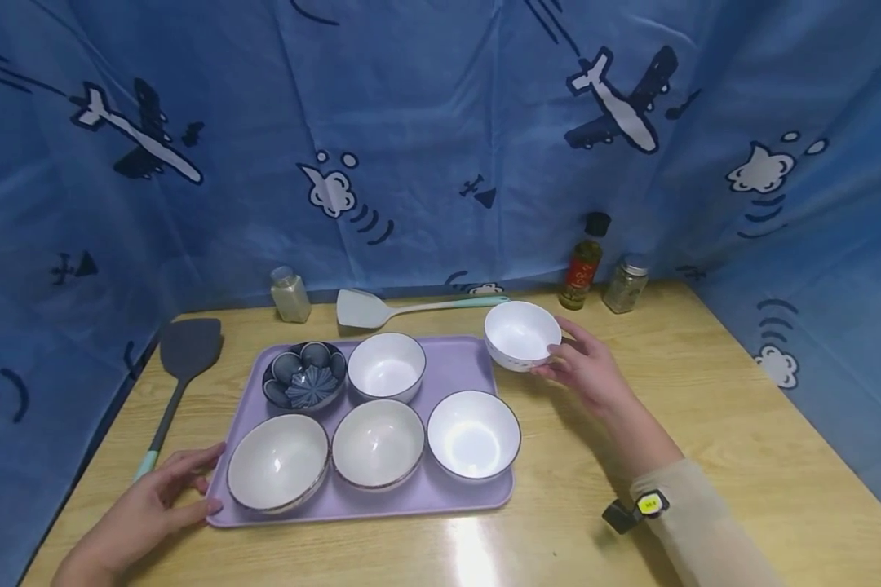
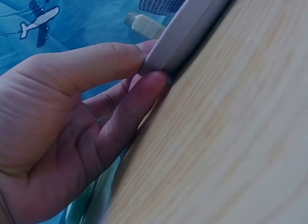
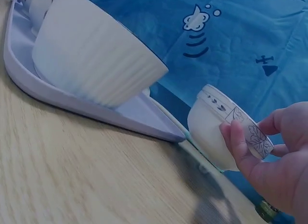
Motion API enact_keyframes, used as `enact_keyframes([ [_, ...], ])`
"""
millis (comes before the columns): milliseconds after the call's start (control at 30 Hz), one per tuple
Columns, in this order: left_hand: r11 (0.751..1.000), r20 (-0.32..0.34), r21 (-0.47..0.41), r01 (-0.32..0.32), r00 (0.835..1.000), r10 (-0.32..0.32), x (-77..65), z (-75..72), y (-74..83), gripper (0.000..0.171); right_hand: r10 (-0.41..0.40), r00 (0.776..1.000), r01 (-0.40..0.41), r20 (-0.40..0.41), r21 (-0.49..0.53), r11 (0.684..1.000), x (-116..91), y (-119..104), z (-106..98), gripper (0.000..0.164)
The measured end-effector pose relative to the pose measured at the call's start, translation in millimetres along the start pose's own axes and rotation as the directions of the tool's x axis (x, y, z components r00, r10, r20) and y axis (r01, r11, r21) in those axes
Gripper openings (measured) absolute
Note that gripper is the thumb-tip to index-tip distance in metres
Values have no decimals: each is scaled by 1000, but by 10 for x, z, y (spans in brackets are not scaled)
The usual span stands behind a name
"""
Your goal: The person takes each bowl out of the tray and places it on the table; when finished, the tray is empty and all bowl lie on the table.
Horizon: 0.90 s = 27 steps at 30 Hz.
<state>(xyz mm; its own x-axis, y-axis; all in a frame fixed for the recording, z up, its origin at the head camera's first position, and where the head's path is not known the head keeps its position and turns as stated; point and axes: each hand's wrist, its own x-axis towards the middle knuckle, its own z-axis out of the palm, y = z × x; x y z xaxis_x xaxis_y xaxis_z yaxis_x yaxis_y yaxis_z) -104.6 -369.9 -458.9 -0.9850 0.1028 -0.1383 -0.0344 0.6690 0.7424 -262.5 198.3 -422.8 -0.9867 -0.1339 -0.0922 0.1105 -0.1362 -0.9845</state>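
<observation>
My left hand (image 1: 154, 505) pinches the front left edge of the purple tray (image 1: 367, 512); the left wrist view shows thumb and fingers around the tray's rim (image 2: 185, 31). My right hand (image 1: 583, 367) grips the right side of a small white bowl (image 1: 521, 333), raised beside the tray's back right corner. The right wrist view shows a leaf pattern on this patterned bowl (image 3: 214, 123). On the tray stand a dark blue flower-shaped bowl (image 1: 308, 379), a white bowl (image 1: 387, 367) behind, and two cream bowls (image 1: 279, 461) and another white bowl (image 1: 473, 434) in front.
A dark grey spatula (image 1: 191, 350) lies left of the tray, and a pale spatula (image 1: 367, 310) lies behind it. A glass jar (image 1: 290, 295) stands at the back left. An oil bottle (image 1: 582, 265) and a spice jar (image 1: 626, 285) stand back right, before a blue curtain (image 1: 426, 163).
</observation>
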Motion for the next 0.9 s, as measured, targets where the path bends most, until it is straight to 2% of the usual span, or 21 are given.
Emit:
enact_keyframes([
  [67, 1000, 5, 1, 2, 1000, -2, 1, 5, 8, 74, -9, 1000, 9, -1, -5, 1000, 4, 32, -33, 66],
  [233, 998, 18, 16, 63, 998, -64, 6, 10, 32, 78, -6, 1000, 6, -8, -23, 1000, 44, 121, -91, 65],
  [500, 992, 32, 69, 105, 994, -107, -7, -20, -9, 78, 28, 999, -29, -31, -34, 999, 93, 199, -67, 65],
  [733, 993, 31, 41, 113, 993, -115, 1, 5, -21, 78, 26, 999, -27, -31, -36, 999, 126, 205, -67, 65],
  [900, 986, 40, 62, 153, 987, -156, 13, 7, -4, 83, 12, 1000, -12, -18, -18, 1000, 142, 229, -65, 67],
])
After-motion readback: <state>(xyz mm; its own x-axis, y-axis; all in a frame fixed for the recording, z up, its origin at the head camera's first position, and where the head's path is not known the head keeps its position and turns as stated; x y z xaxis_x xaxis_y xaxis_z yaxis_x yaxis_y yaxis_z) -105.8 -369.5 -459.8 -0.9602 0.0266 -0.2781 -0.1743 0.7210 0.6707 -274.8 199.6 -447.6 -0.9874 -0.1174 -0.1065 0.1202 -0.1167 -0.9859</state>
